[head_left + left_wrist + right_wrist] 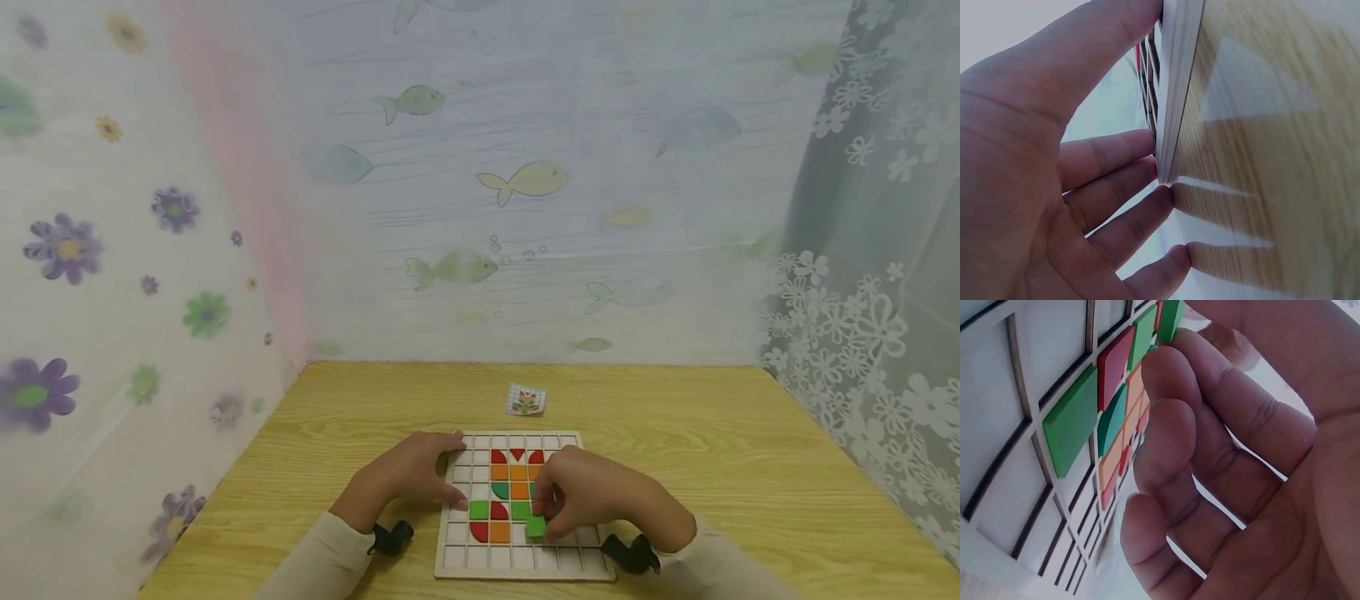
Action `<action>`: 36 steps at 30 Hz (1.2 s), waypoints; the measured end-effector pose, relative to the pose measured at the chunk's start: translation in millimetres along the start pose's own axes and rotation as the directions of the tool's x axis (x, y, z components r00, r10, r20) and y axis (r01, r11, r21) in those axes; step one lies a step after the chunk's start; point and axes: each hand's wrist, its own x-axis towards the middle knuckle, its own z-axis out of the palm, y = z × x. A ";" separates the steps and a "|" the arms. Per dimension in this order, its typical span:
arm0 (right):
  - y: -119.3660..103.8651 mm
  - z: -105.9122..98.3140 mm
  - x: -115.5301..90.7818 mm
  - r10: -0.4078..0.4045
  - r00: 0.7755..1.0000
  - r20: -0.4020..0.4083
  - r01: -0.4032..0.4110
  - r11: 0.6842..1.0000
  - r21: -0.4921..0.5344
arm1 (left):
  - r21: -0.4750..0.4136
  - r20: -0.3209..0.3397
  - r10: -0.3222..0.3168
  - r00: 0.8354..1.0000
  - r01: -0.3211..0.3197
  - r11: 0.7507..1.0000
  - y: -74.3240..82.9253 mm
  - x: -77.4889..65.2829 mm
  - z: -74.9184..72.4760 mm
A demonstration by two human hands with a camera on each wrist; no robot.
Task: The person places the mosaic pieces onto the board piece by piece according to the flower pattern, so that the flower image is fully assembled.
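Observation:
A white grid board (525, 569) with raised lines lies on the table. Coloured tiles sit in its cells: orange squares (499, 532), a red triangle (517, 454), red quarter-round pieces (478, 532), a dark green piece (501, 490) and green squares (478, 510). My right hand (592, 492) pinches a green square tile (536, 527) between thumb and fingertips, tilted over the board's lower middle; this tile (1170, 320) also shows in the right wrist view. With fingers fairly straight, my left hand (408, 473) touches the board's left side (1179, 81).
Behind the board lies a small pattern card (527, 400) with a coloured figure on a grid. The wood-grain table (360, 400) meets a fish-print curtain (525, 250) at the back. Flowered sheets (112, 292) hang at the sides.

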 end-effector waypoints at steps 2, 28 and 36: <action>-0.6 1.5 2.5 0.007 1.000 -0.001 -0.007 1.000 -0.002 | 0.003 -0.001 0.000 1.000 0.000 1.000 0.5 -0.3 -0.5; -2.4 14.8 15.6 0.032 0.999 -0.031 -0.033 0.998 -0.053 | -0.002 -0.001 -0.005 1.000 0.005 1.000 1.9 -0.1 0.0; -2.1 15.4 15.6 0.020 0.999 -0.029 -0.022 0.999 -0.040 | -0.005 -0.004 -0.003 1.000 0.003 1.000 2.8 0.0 -0.9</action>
